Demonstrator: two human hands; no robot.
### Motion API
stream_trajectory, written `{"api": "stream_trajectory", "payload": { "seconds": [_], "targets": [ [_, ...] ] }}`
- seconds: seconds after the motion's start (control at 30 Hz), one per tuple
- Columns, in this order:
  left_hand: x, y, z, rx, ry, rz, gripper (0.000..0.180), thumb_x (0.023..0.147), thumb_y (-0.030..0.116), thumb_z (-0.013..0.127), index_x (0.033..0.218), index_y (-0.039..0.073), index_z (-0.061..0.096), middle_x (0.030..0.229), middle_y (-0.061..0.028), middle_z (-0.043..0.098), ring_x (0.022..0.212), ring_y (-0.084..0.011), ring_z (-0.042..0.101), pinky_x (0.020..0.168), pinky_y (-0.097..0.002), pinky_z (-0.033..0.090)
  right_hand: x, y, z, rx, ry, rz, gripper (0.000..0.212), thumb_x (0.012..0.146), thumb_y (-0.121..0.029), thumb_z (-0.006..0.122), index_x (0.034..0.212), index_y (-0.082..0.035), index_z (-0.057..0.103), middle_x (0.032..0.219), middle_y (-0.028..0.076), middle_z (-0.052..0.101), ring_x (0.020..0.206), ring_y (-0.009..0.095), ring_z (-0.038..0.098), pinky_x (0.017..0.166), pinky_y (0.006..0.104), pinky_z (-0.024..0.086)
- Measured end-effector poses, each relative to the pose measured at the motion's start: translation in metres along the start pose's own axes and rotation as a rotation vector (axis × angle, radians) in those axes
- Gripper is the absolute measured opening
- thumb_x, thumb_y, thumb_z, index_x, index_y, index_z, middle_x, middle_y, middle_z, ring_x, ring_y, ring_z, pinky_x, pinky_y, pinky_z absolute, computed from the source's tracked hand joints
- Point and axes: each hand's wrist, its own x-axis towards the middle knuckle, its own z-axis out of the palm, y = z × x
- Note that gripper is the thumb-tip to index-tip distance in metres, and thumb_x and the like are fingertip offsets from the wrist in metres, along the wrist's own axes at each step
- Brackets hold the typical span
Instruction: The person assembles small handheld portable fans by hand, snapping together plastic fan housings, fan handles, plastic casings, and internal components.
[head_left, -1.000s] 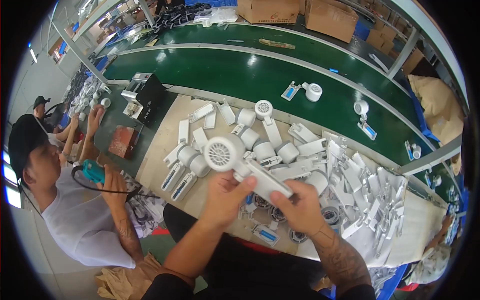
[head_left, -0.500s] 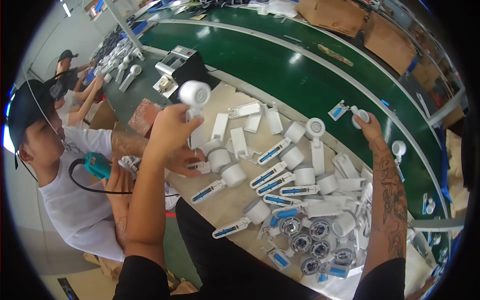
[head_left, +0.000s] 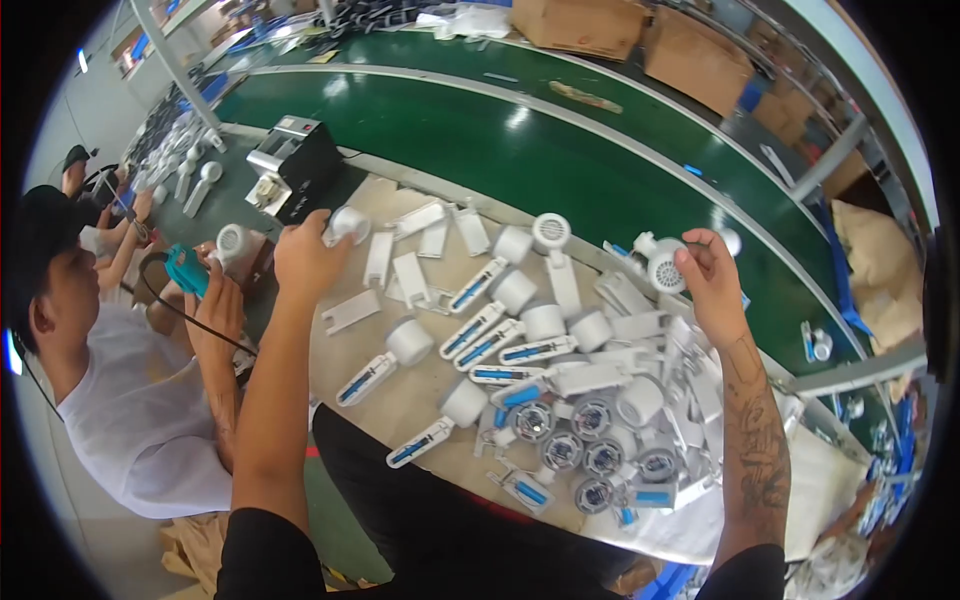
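Observation:
Near the table's far left corner, my left hand (head_left: 305,258) is closed around a white handheld fan (head_left: 347,224); its round head shows past my fingers, while the handle is hidden. My right hand (head_left: 712,285) grips another white fan (head_left: 666,271) by the edge of its head, beside the green belt, grille toward me. Between my arms lie several opened fans with blue batteries in their handles (head_left: 478,337). Round fan heads with exposed circuitry (head_left: 562,450) are heaped nearer me. Loose white handle covers (head_left: 410,278) lie close to my left hand.
On my left, a person in a white shirt (head_left: 130,400) holds a teal power screwdriver (head_left: 187,268) near a fan head (head_left: 233,242). A black machine (head_left: 293,165) stands past my left hand. The green conveyor belt (head_left: 450,130) curves around the table's far side, with cardboard boxes (head_left: 695,60) beyond.
The view has swung right. My left hand has lowered its fan toward the table; my right has drawn its fan in from the belt. The other person's hand has left the table, and a fan there is gone.

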Motion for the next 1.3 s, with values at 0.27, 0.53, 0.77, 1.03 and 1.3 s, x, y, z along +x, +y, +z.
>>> {"api": "stream_trajectory", "payload": {
  "seconds": [0.27, 0.53, 0.77, 1.03, 1.3],
  "targets": [
    [-0.104, 0.183, -0.026, -1.596, -0.793, 0.163, 0.038, 0.098, 0.03, 0.061, 0.126, 0.005, 0.064, 0.115, -0.0087, 0.07, 0.11, -0.0151, 0.062, 0.099, -0.031, 0.045, -0.094, -0.097, -0.01, 0.227, -0.386, -0.12, 0.049, 0.097, -0.023, 0.065, 0.135, -0.004, 0.041, 0.111, 0.006, 0.059, 0.103, 0.015, 0.057, 0.093, 0.0289, 0.044],
    [-0.201, 0.226, -0.022, -2.012, -1.945, -0.465, 0.071, 0.103, 0.061, 0.03, 0.13, 0.0, 0.054, 0.095, -0.0119, 0.068, 0.08, -0.0278, 0.071, 0.078, -0.0459, 0.06, -0.145, -0.093, 0.0, 0.32, -0.312, 0.073, 0.069, 0.09, -0.048, 0.071, 0.134, -0.004, 0.042, 0.107, 0.007, 0.063, 0.098, 0.012, 0.06, 0.083, 0.0238, 0.047],
    [-0.197, 0.227, -0.068, -1.786, -1.444, -0.176, 0.03, 0.103, 0.018, 0.055, 0.125, -0.001, 0.057, 0.118, -0.0162, 0.067, 0.096, -0.0215, 0.07, 0.085, -0.0335, 0.056, -0.158, -0.099, -0.006, 0.363, -0.199, 0.036, 0.07, 0.073, -0.003, 0.087, 0.131, -0.002, 0.049, 0.119, 0.009, 0.063, 0.11, 0.016, 0.061, 0.097, 0.0308, 0.048],
    [-0.203, 0.227, -0.079, -1.778, -1.271, -0.006, 0.022, 0.096, 0.012, 0.066, 0.113, -0.002, 0.064, 0.106, -0.0131, 0.072, 0.092, -0.0182, 0.071, 0.082, -0.0294, 0.056, -0.154, -0.116, 0.0, 0.324, -0.29, -0.105, 0.067, 0.074, -0.006, 0.087, 0.13, -0.002, 0.05, 0.119, 0.008, 0.063, 0.11, 0.016, 0.06, 0.097, 0.0312, 0.046],
    [-0.208, 0.23, -0.081, -1.743, -1.223, -0.089, 0.017, 0.093, 0.011, 0.069, 0.103, -0.002, 0.067, 0.094, -0.0107, 0.073, 0.079, -0.0139, 0.07, 0.07, -0.0237, 0.053, -0.159, -0.127, -0.011, 0.293, -0.336, -0.073, 0.062, 0.074, -0.004, 0.087, 0.127, 0.0, 0.054, 0.118, 0.008, 0.063, 0.11, 0.016, 0.061, 0.097, 0.031, 0.047]
  ]
}}
